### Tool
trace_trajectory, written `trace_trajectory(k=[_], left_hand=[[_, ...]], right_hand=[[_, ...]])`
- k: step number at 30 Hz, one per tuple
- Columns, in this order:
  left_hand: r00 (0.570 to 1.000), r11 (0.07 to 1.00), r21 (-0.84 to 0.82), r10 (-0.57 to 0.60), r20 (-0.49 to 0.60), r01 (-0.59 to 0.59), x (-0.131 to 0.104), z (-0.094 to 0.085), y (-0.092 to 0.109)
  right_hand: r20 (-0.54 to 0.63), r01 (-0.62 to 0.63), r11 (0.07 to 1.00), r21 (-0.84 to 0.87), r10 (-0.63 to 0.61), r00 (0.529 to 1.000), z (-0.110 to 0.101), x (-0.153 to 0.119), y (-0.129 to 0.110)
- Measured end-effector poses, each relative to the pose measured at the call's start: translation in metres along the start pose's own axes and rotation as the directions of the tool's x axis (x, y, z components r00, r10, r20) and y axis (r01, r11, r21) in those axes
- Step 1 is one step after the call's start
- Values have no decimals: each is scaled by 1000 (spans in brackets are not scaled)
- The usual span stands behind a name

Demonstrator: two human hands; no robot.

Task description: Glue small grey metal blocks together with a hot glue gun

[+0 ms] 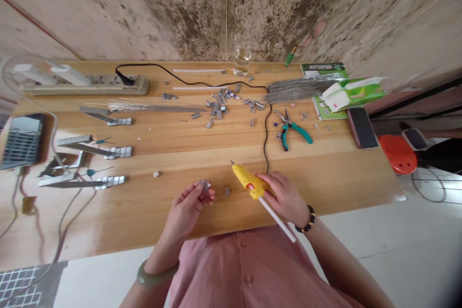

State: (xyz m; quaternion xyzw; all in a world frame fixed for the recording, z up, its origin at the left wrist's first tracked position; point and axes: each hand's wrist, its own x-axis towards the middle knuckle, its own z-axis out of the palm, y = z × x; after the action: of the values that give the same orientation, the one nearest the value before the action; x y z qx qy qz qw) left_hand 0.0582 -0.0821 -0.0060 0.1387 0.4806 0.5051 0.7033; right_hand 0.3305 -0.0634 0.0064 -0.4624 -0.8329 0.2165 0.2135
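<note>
Near the table's front edge, my left hand (191,204) pinches a small grey metal piece (204,185) between thumb and fingers. My right hand (285,197) is wrapped round the handle of a yellow glue gun (249,180), whose nozzle points up and to the left. A white glue stick (277,219) sticks out of the gun's back end. Between the hands, one loose grey piece (227,191) lies on the wooden table (180,149). Farther back is a pile of similar grey pieces (218,105).
Teal pliers (294,131), a wire bundle (303,89) and a phone (362,127) are at the right. A glass (241,60) stands by the wall. At the left are a power strip (108,85), bent metal strips (79,182) and cables. A black cord runs behind the glue gun.
</note>
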Motion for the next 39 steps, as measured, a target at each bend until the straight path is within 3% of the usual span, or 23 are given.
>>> trace_trajectory(k=[6, 27, 34, 39], left_hand=[[998, 999, -41, -33, 47, 35, -1, -1, 1], [999, 1000, -11, -21, 46, 22, -1, 1, -1], [1000, 996, 91, 7, 24, -9, -2, 3, -4], [997, 956, 284, 69, 45, -79, -4, 4, -7]], right_hand=[[-20, -13, 1000, -20, 13, 1000, 3, -2, 7], [-53, 13, 992, -128, -20, 998, 11, 0, 20], [-23, 22, 974, -225, -27, 999, 13, 1, 23], [42, 3, 973, -232, 7, 999, 9, 5, 19]])
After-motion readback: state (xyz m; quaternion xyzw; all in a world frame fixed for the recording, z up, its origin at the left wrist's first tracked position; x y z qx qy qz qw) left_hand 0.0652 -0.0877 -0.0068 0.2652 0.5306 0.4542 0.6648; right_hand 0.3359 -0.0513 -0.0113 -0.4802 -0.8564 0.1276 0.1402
